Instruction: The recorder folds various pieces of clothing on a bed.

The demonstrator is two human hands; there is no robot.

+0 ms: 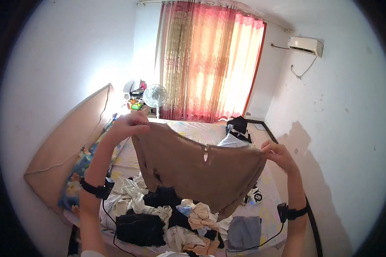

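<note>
A brown garment [193, 163] hangs spread in the air between my two hands, with a small slit near the middle of its top edge. My left hand [132, 124] pinches its upper left corner, and my right hand [277, 153] grips the upper right corner. Below it, a heap of mixed clothes [180, 234] in white, black and peach lies on the bed [270, 221]. A folded black garment [140, 228] rests at the heap's left front, and a folded grey garment [244, 232] lies at its right. The brown cloth hides part of the heap.
Floral pillows [72, 189] lie along the headboard [61, 138] at left. A standing fan [155, 95] is beyond the bed, near the curtains [209, 61]. Dark clothes [238, 127] are piled at the far right corner. Both wrists wear straps with cabled devices.
</note>
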